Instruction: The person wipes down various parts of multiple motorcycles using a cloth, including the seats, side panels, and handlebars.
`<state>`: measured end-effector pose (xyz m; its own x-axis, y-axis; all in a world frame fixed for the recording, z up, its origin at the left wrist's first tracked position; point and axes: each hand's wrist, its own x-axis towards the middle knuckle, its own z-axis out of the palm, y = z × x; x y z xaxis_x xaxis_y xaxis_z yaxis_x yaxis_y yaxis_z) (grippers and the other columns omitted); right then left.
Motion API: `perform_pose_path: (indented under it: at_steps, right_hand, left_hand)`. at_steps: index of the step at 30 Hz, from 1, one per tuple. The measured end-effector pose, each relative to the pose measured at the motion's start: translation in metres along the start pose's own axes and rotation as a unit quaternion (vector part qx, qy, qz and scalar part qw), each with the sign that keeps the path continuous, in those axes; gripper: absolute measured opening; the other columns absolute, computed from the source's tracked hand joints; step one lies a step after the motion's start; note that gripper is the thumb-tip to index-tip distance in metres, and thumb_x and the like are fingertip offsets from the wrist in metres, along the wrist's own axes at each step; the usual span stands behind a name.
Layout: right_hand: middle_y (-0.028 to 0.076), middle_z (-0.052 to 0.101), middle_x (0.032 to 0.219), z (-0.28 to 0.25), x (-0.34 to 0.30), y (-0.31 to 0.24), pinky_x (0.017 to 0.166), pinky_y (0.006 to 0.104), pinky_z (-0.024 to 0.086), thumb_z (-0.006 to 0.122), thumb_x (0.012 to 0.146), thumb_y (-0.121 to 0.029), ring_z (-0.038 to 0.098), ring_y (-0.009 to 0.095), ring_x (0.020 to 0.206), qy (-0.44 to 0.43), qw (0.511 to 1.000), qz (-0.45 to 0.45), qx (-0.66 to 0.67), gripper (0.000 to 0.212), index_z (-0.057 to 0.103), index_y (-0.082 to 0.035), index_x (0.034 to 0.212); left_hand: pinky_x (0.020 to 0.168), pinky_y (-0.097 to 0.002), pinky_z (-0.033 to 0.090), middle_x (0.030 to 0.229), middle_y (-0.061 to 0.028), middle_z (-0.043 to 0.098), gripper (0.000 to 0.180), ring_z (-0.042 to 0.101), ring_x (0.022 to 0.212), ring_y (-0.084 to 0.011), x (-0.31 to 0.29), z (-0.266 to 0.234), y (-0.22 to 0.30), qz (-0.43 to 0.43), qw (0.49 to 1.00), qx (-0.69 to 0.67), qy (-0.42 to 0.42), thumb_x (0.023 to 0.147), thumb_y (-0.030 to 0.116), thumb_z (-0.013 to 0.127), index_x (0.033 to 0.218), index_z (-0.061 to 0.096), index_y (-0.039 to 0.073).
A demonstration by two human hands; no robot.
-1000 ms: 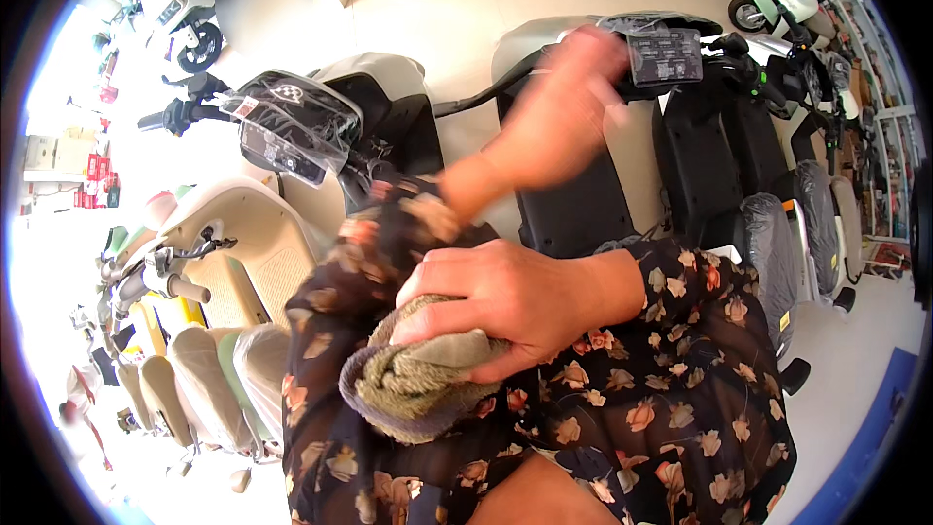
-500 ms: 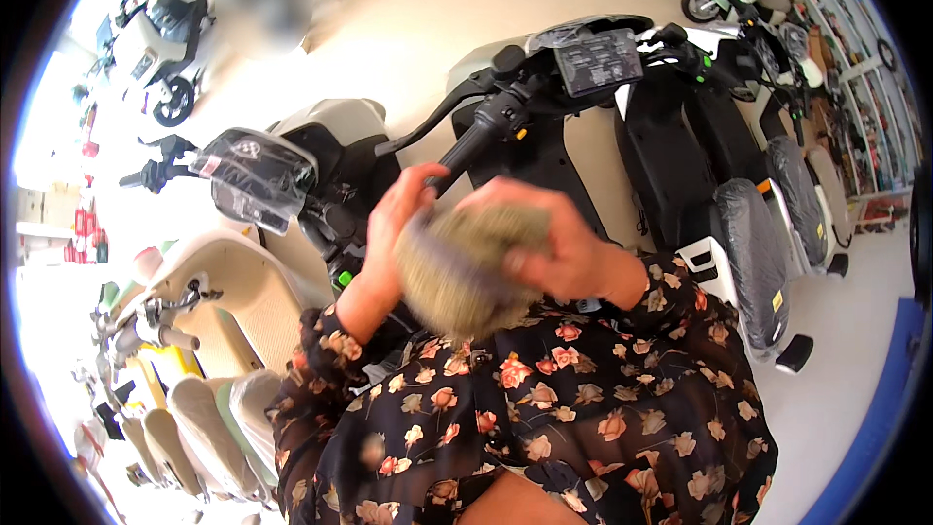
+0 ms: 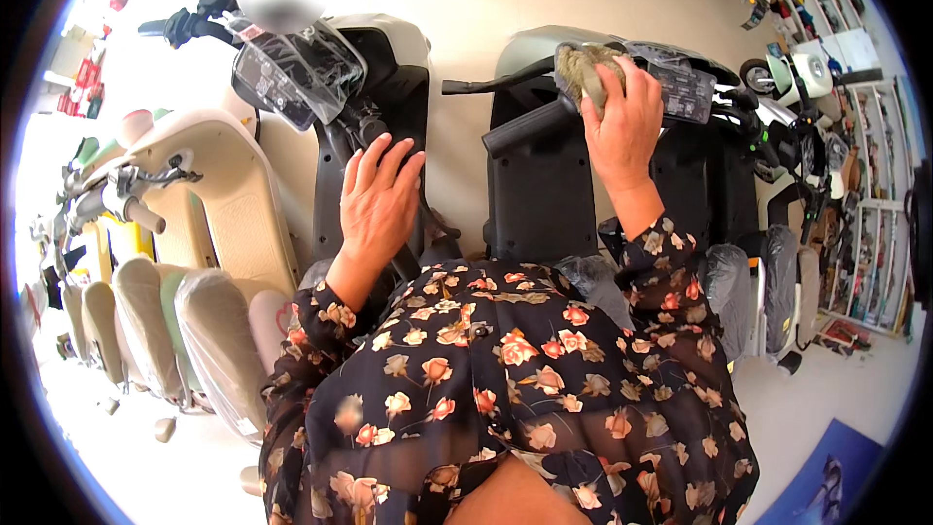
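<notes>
My right hand (image 3: 627,131) is closed on an olive-green cloth (image 3: 580,70), pressed over the handlebar controls of the scooter in front of me. Beside the cloth, this scooter's black handlebar grip (image 3: 530,127) and brake lever (image 3: 498,85) point left, and its dash display (image 3: 688,92) sits just right of my fingers. My left hand (image 3: 374,204) holds nothing, its fingers stretched and apart. It is by the near handlebar end of the neighbouring scooter on the left; whether it touches that is unclear. Plastic film covers that scooter's display (image 3: 303,68).
A beige scooter (image 3: 233,160) and a row of wrapped seats (image 3: 209,340) stand to the left. More scooters with plastic-covered seats (image 3: 729,282) stand close on the right, before stocked shelves (image 3: 875,233). A blue mat (image 3: 826,476) lies at the lower right.
My hands have separated. The right carried the cloth forward and right onto the handlebar; the left let go of it and now lies open on the left. The view has shifted too.
</notes>
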<state>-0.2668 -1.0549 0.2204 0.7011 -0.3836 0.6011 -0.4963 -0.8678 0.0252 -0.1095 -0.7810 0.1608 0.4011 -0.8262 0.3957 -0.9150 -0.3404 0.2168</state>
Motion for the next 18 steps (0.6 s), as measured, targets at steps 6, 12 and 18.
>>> perform_pose_path:
  at_steps: [6, 12, 18]
  right_hand:
    - [0.005, 0.059, 0.119, -0.020, -0.009, -0.060, 0.089, 0.0419, 0.044, 0.085, 0.063, -0.025, 0.054, 0.026, 0.113, -0.080, 0.986, -0.144, 0.005, 0.049, 0.063, -0.014, 0.105]
    - [0.006, 0.061, 0.110, -0.022, 0.025, -0.032, 0.083, 0.0414, 0.050, 0.083, 0.066, -0.022, 0.059, 0.028, 0.102, -0.134, 0.965, -0.147, 0.170, 0.046, 0.065, -0.013, 0.107]
    - [0.007, 0.063, 0.110, 0.033, 0.068, -0.013, 0.090, 0.0428, 0.049, 0.067, 0.089, -0.030, 0.059, 0.029, 0.107, -0.225, 0.954, -0.196, -0.015, 0.028, 0.066, -0.010, 0.109]
  left_hand:
    - [0.111, -0.0445, 0.038, 0.130, -0.0015, 0.061, 0.036, 0.046, 0.134, -0.0254, -0.001, 0.006, 0.002, -0.004, 1.000, 0.009, 0.005, 0.079, 0.012, 0.070, 0.116, 0.069, 0.015]
    - [0.113, -0.0463, 0.037, 0.129, -0.0041, 0.061, 0.040, 0.049, 0.132, -0.0277, 0.001, 0.002, 0.005, -0.022, 0.999, -0.020, 0.012, 0.079, 0.010, 0.069, 0.120, 0.067, 0.013]
    - [0.111, -0.0470, 0.040, 0.127, -0.0064, 0.063, 0.045, 0.053, 0.127, -0.0287, 0.008, 0.004, 0.003, -0.031, 0.995, -0.081, 0.046, 0.080, 0.004, 0.065, 0.125, 0.064, 0.010]
